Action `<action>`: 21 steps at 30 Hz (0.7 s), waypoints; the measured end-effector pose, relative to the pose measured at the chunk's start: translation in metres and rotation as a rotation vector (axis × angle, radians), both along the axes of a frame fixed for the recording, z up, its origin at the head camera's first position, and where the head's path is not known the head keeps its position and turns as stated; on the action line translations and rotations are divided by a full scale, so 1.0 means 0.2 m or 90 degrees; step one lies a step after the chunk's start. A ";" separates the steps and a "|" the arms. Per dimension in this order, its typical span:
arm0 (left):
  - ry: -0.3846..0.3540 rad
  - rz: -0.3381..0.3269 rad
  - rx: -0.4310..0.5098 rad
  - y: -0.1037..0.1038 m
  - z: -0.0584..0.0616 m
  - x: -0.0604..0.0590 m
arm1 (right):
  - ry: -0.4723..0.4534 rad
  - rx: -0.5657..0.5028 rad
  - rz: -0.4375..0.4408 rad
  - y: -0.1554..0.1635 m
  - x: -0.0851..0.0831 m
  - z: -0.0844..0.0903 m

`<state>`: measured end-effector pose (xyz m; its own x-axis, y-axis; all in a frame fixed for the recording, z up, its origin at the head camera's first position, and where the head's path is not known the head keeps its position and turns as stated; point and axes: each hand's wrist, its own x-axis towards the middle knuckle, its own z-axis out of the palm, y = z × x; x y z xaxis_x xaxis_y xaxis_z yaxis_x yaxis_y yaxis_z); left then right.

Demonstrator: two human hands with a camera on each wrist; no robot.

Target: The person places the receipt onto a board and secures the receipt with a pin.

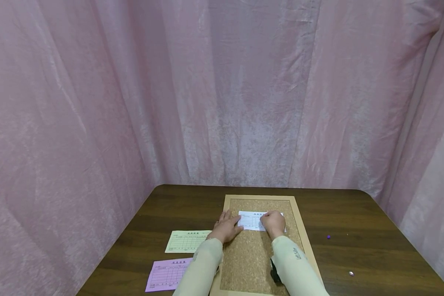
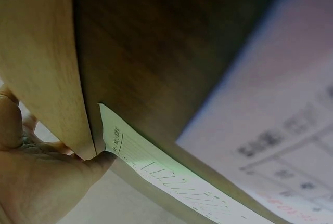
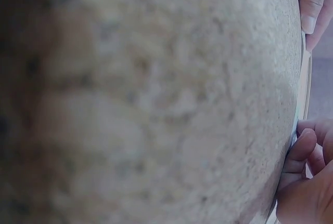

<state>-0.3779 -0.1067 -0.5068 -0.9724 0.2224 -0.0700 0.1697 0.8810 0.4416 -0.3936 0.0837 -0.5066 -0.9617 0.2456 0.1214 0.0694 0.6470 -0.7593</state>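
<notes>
Pale pink crinkled curtains [image 1: 222,90] are hanging on three sides of a dark brown wooden table [image 1: 355,213], closing it in. A rectangular cork board with a light wooden frame [image 1: 251,255] is lying flat on the table, its long side running away from the person. A small white printed form slip [image 1: 252,220] is sitting on the cork in the far half of the board.

The left hand [image 1: 226,227] is lying flat with straight, spread fingers, palm down; its fingertips are pressing on the left end of the white slip, and the heel of the hand is resting over the board's left frame edge. The right hand [image 1: 273,224] is covering the right end of the same slip with its fingers bent down onto the paper. The right wrist view is showing curled fingers [image 3: 299,151] against the cork, but it is too blurred to tell whether they are pinching anything.

To the left of the board, a pale yellow printed form [image 1: 186,241] is lying on the table, and a pink printed form [image 1: 168,274] is lying nearer to the person. On the right, a tiny purple push pin [image 1: 328,237] and a small pale pin [image 1: 351,273] are lying well apart from the board.
</notes>
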 end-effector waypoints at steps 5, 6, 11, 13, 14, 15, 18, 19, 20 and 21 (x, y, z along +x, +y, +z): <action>-0.002 0.002 0.002 0.00 -0.01 0.00 | 0.002 0.007 0.006 -0.01 0.01 0.01; -0.001 0.002 0.002 0.00 -0.01 0.00 | 0.002 0.008 0.008 -0.01 0.01 0.01; -0.003 0.003 0.000 0.00 -0.01 -0.01 | 0.010 0.021 0.012 -0.01 0.00 0.00; -0.003 0.003 0.000 0.00 -0.01 -0.01 | 0.007 0.022 0.013 -0.01 0.00 0.00; -0.003 0.002 0.000 0.00 -0.01 -0.01 | 0.003 0.021 0.014 -0.01 0.00 0.00; -0.003 0.002 0.000 0.00 -0.01 0.00 | 0.003 0.021 0.015 -0.01 0.00 0.00; 0.000 0.000 -0.002 0.00 0.00 0.00 | 0.001 0.020 0.017 0.00 0.00 0.00; 0.000 0.000 -0.003 0.00 0.00 0.00 | 0.003 0.020 0.018 0.00 0.00 0.00; 0.001 -0.001 -0.002 0.00 0.00 0.00 | 0.005 0.021 0.018 0.00 0.00 0.00; 0.002 -0.001 -0.003 0.00 0.00 0.00 | 0.007 0.023 0.018 0.00 0.00 0.01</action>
<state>-0.3771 -0.1071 -0.5068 -0.9722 0.2238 -0.0687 0.1724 0.8829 0.4369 -0.3933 0.0828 -0.5054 -0.9666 0.2143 0.1405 0.0428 0.6757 -0.7359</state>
